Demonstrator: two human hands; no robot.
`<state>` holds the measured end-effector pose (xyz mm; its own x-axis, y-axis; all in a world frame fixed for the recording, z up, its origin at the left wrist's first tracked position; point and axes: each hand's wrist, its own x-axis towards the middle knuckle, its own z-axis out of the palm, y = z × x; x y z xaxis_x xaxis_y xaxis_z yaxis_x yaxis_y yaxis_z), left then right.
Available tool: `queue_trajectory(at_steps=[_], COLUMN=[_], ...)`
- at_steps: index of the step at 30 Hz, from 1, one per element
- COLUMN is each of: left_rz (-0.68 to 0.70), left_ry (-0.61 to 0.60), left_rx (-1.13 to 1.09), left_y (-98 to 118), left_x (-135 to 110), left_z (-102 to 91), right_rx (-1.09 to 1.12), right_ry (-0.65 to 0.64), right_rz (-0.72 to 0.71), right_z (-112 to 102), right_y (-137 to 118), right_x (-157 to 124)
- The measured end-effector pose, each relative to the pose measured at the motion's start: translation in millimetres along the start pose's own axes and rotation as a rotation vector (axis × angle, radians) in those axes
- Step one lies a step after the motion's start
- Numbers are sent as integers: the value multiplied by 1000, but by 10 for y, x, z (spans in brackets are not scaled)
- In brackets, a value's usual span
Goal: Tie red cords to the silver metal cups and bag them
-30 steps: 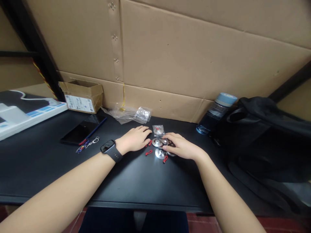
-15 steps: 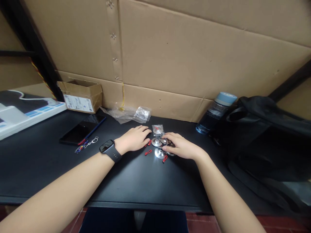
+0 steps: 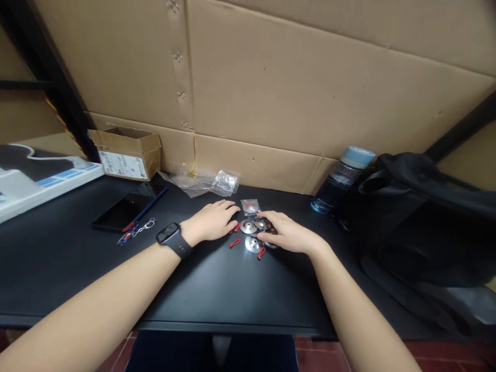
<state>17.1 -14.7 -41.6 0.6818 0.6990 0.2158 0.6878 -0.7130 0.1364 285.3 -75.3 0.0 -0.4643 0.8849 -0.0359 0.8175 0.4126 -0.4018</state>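
Observation:
My left hand (image 3: 212, 221), with a dark watch on its wrist, lies flat on the black table, fingers stretched out. Its thumb tip is beside red cord loops (image 3: 234, 243). Over a cluster of small, shiny, domed metal discs like finger cymbals (image 3: 253, 244) rests my right hand (image 3: 287, 232). Its thumb and forefinger are spread apart at the discs, and it hides part of the cluster. Another red loop lies at the cluster's near side. Just beyond the discs sits a small clear packet (image 3: 250, 207) with a disc and something red inside.
Clear plastic bags (image 3: 205, 182) lie at the back, next to an opened cardboard box (image 3: 127, 153). On the left are a phone (image 3: 129, 207), a keychain (image 3: 136, 231) and a white power strip (image 3: 58, 186). A water bottle (image 3: 341, 181) and a black bag (image 3: 422, 222) stand on the right.
The view has shifted very slightly. Both hands, the discs and the red loops keep their places on the table.

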Motion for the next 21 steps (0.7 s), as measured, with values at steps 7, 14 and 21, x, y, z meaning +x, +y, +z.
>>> queue_trajectory(at_steps=[7, 14, 21], left_rz=[29, 23, 6], left_ry=[-26, 24, -9], left_rx=[-81, -94, -125], left_y=[-112, -107, -97], left_x=[24, 23, 24], left_z=[-30, 36, 59], right_rx=[27, 86, 199], right_ry=[5, 83, 347], right_rz=[42, 2, -27], right_z=[-27, 17, 137], right_y=[-27, 83, 177], right_x=[-3, 28, 139])
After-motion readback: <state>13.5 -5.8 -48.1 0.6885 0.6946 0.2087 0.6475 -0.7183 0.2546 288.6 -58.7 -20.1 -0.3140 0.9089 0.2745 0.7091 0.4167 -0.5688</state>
